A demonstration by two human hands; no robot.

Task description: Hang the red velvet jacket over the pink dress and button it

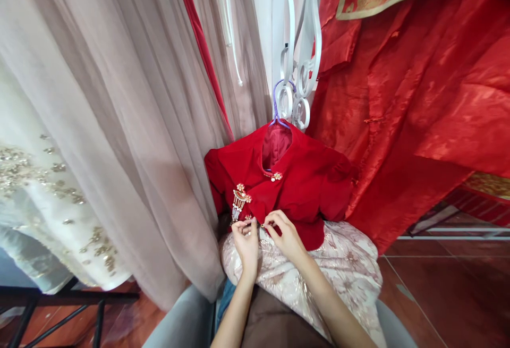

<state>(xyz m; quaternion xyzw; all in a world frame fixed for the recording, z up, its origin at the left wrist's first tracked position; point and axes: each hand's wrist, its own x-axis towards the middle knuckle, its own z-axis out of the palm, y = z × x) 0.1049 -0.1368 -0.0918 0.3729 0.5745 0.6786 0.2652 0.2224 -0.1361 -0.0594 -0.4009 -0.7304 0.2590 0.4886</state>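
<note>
A short red velvet jacket (303, 194) hangs on a purple hanger (274, 98), its front flap crossed over to the left. Jewelled flower fasteners sit at the collar (275, 177) and along the flap; a beaded tassel brooch (239, 202) dangles on the left side. At the lower front edge my left hand (246, 244) is closed, pinching the jacket below a small flower ornament (247, 218). My right hand (286, 237) pinches the flap's lower corner, where a tiny gold piece shows by the fingertips. The fingers partly hide the exact grip.
A pale patterned skirt (350, 263) lies under the jacket over the lap. Sheer beige curtain-like fabric (131, 125) hangs at left, red satin garments (418, 125) at right. A white scrolled metal rack (303, 79) stands behind, and a black metal frame (67, 300) at lower left.
</note>
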